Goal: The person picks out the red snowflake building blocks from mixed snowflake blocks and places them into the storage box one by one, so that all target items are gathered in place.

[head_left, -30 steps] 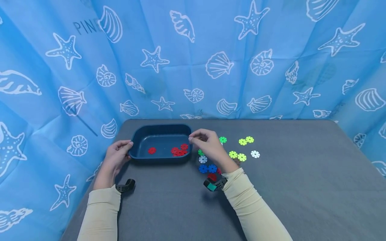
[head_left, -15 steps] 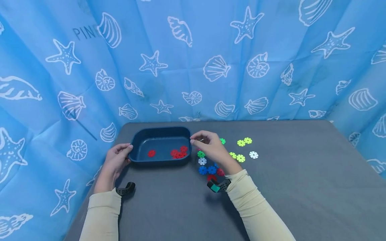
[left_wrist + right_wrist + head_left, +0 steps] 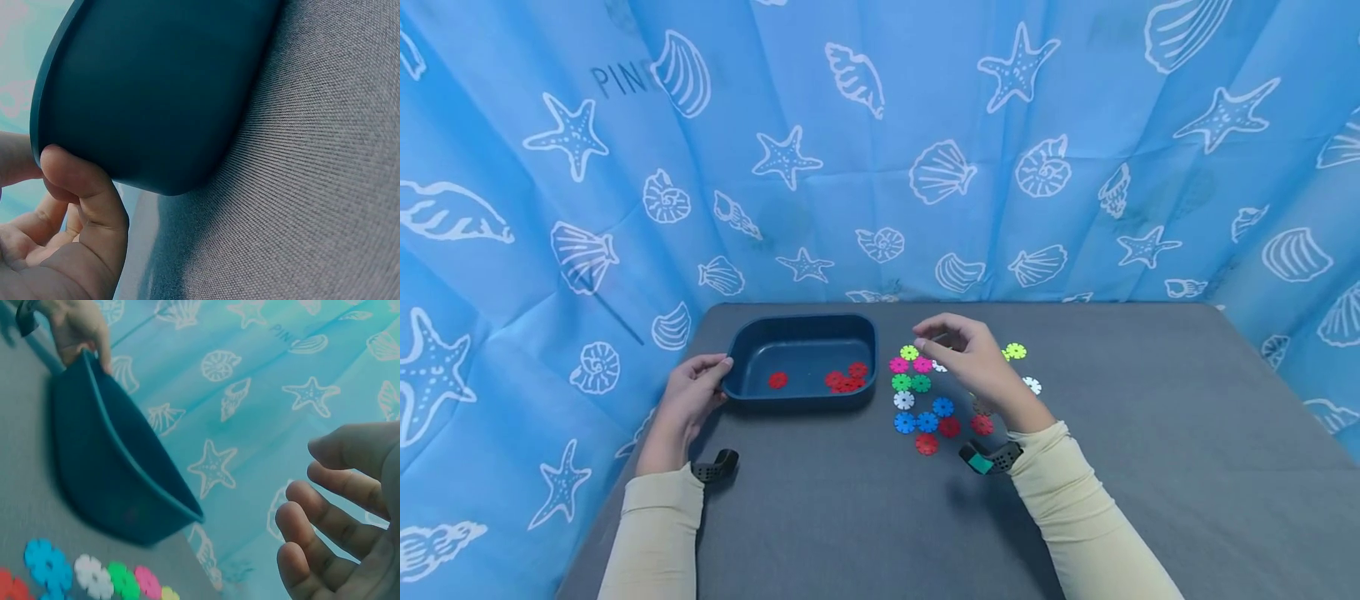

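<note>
My left hand pinches the left end of a dark blue rectangular tray between thumb and fingers. The left wrist view shows the thumb against the tray's outer wall. Inside the tray lie several red, notched plastic discs, most of them grouped at the right end and one apart on the left. Raised over the discs on the table, my right hand has loosely bent fingers and nothing between them. In the right wrist view its thumb and fingertips are apart from the tray.
Right of the tray, notched discs lie on the grey cloth: blue, green, pink, white, red and yellow. My right hand hides some. A blue shell-patterned curtain hangs behind the table.
My right hand has left the tray's right rim and moved right, over the discs. Pink, green and red discs it covered now show. The left hand still holds the tray, which stays put.
</note>
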Demonstrator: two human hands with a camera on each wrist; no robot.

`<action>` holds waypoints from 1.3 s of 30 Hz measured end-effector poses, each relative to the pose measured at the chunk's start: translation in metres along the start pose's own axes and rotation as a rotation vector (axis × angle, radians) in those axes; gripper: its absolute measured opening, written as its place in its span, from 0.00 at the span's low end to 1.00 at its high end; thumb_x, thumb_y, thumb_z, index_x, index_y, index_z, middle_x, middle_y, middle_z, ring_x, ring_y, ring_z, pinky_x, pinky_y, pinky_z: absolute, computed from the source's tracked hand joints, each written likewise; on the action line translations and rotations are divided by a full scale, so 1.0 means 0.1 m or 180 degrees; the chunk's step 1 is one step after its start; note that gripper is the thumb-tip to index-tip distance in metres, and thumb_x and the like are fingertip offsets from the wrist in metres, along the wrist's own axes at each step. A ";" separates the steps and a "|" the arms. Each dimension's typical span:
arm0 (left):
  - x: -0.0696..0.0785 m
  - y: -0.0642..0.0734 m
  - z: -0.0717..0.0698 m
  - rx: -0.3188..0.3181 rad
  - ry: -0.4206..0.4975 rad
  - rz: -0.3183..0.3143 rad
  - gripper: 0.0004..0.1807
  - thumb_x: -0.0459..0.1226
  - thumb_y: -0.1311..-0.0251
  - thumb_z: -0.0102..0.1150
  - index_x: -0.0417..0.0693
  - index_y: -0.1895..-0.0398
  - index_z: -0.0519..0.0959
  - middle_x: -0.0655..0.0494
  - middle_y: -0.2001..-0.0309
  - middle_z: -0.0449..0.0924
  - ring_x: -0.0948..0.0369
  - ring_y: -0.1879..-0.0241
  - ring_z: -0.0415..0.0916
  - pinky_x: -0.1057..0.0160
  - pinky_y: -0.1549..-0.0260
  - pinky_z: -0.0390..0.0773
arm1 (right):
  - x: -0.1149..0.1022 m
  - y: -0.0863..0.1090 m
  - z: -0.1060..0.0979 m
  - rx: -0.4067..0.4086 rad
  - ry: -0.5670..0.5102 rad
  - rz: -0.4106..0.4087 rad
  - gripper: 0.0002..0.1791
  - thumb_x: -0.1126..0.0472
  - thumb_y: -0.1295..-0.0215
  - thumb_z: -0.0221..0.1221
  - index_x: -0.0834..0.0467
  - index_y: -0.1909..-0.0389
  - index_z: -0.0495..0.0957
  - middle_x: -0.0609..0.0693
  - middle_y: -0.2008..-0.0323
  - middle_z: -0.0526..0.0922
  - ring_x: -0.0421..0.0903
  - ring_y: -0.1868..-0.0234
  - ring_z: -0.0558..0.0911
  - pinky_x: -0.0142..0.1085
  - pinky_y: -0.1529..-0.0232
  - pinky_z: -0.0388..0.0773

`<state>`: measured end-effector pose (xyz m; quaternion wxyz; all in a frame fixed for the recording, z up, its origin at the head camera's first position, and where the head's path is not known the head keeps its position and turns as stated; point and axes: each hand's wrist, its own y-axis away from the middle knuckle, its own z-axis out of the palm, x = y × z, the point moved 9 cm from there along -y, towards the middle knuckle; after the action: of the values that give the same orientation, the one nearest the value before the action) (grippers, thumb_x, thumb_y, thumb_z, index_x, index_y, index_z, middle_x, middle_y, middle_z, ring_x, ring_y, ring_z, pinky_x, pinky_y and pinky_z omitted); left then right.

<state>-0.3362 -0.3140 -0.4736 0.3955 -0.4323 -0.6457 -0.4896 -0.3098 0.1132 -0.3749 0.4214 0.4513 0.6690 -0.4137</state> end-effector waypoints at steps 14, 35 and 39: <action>0.06 -0.01 0.03 0.0003 0.0005 0.0064 0.30 0.52 0.23 0.58 0.43 0.28 0.71 0.59 0.54 0.75 0.66 0.62 0.75 0.70 0.62 0.81 | 0.36 0.31 -0.27 -0.0149 0.0439 0.0071 0.15 0.59 0.26 0.66 0.58 0.43 0.83 0.60 0.47 0.86 0.55 0.50 0.86 0.41 0.55 0.86; 0.00 0.02 0.01 0.0064 0.0049 -0.0006 0.30 0.52 0.23 0.58 0.45 0.28 0.72 0.59 0.54 0.74 0.65 0.62 0.74 0.70 0.62 0.81 | 0.79 0.69 -0.41 -0.0412 0.0670 0.0043 0.16 0.63 0.28 0.68 0.64 0.44 0.84 0.54 0.62 0.80 0.43 0.69 0.78 0.32 0.70 0.76; 0.00 0.03 0.00 0.0067 0.0039 -0.0020 0.31 0.53 0.23 0.59 0.45 0.27 0.71 0.59 0.53 0.73 0.65 0.61 0.74 0.69 0.61 0.81 | 0.88 0.73 -0.41 -0.0452 0.0641 0.0078 0.15 0.63 0.29 0.69 0.64 0.45 0.84 0.53 0.63 0.79 0.43 0.69 0.77 0.32 0.70 0.76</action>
<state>-0.3335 -0.3134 -0.4727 0.4025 -0.4231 -0.6497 -0.4867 -0.2695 0.1925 -0.4576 0.3881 0.4678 0.7300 -0.3126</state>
